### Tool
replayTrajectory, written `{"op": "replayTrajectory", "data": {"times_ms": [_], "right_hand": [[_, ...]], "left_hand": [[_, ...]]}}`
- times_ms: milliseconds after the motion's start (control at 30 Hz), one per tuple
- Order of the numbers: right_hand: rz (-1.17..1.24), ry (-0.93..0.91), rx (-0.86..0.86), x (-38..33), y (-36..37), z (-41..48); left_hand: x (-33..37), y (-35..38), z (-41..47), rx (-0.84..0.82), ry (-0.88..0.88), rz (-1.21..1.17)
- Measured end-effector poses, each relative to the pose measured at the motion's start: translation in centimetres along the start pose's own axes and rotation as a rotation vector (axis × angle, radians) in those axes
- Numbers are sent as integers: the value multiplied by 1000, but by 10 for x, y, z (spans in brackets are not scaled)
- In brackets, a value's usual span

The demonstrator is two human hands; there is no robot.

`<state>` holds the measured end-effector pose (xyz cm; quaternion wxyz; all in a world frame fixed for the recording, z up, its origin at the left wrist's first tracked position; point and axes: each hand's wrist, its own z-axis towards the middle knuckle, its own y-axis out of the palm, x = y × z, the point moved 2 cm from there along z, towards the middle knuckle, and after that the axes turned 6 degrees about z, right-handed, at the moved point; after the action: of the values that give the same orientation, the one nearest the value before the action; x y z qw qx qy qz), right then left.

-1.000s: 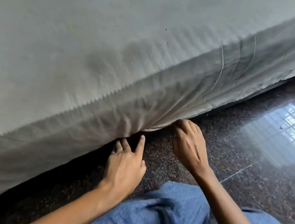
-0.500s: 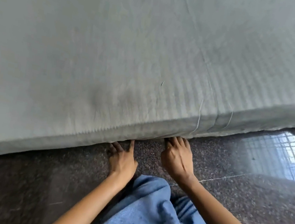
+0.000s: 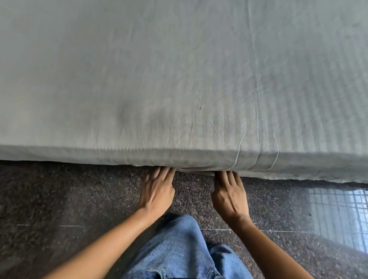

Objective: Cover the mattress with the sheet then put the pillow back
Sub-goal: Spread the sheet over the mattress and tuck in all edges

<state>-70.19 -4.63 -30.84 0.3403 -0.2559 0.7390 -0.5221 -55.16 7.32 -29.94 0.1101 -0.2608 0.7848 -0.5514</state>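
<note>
A pale grey-green sheet (image 3: 166,63) covers the mattress, which lies low on the floor and fills the upper part of the view. The sheet wraps over the near side edge (image 3: 102,155). My left hand (image 3: 157,188) and my right hand (image 3: 229,195) lie side by side at the bottom of that edge, fingers straight, their tips hidden under the mattress where the sheet's hem goes. No pillow is in view.
Dark speckled polished floor (image 3: 20,209) runs along the mattress, with a window reflection (image 3: 347,220) at the right. My legs in blue jeans (image 3: 182,260) are below the hands.
The view rose from low beside the mattress to above it. Both hands slid forward, their fingertips now under the mattress edge, and the bunched hem between them has flattened.
</note>
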Motion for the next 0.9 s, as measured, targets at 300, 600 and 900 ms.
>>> {"op": "replayTrajectory", "data": {"times_ms": [300, 600, 900], "right_hand": [[85, 141, -104, 2, 11, -9], [47, 298, -163, -12, -2, 28], [170, 152, -311, 18, -15, 21]], "left_hand": [[22, 21, -11, -78, -76, 38], [18, 10, 2, 134, 8, -27], [33, 25, 4, -7, 69, 69]]}}
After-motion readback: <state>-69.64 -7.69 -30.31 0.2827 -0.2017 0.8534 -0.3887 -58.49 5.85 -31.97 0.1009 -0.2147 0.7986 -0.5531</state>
